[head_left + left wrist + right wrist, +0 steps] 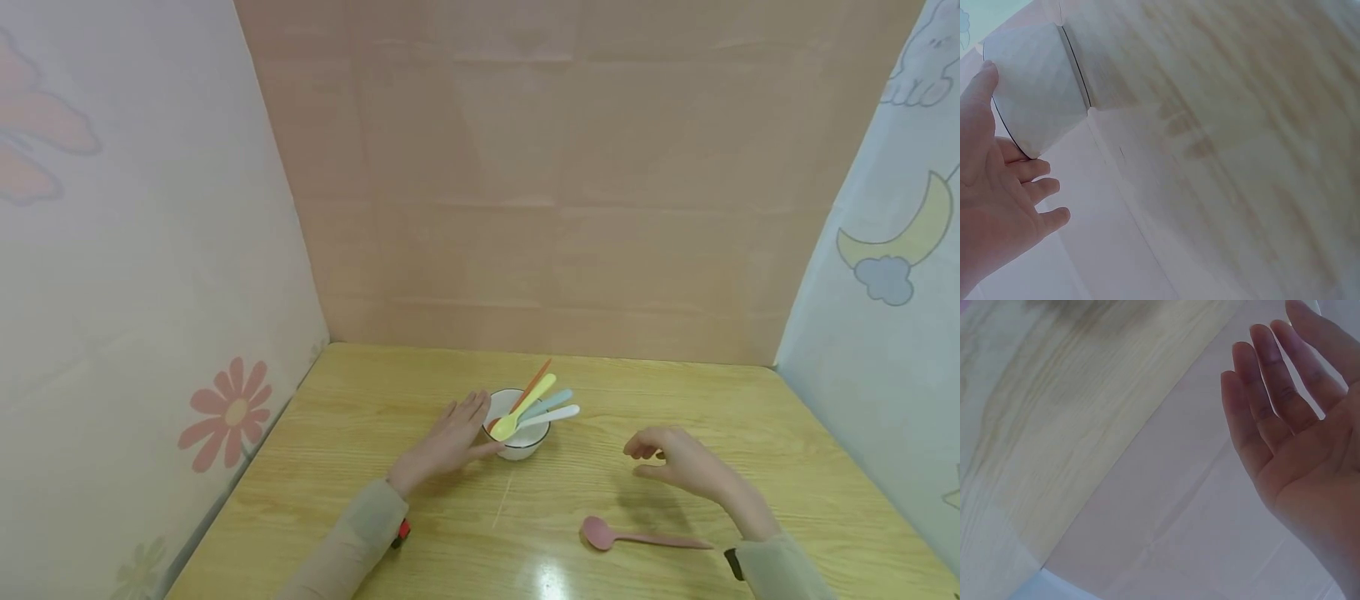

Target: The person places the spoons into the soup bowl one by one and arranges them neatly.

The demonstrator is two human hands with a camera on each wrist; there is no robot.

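Observation:
A white bowl with a dark rim stands on the table, also seen from the side in the left wrist view. Leaning in it are a yellow spoon, an orange utensil, a light blue one and a white one, their handles to the upper right. My left hand rests along the bowl's left side, thumb and fingers spread at its wall. The right hand hovers over the table with loosely bent fingers and an empty palm. Below it lies a pink spoon, head to the left.
Beside the left sleeve sits a small red and black object, partly hidden. The wooden table is bounded by a brown back panel and by printed side panels at left and right.

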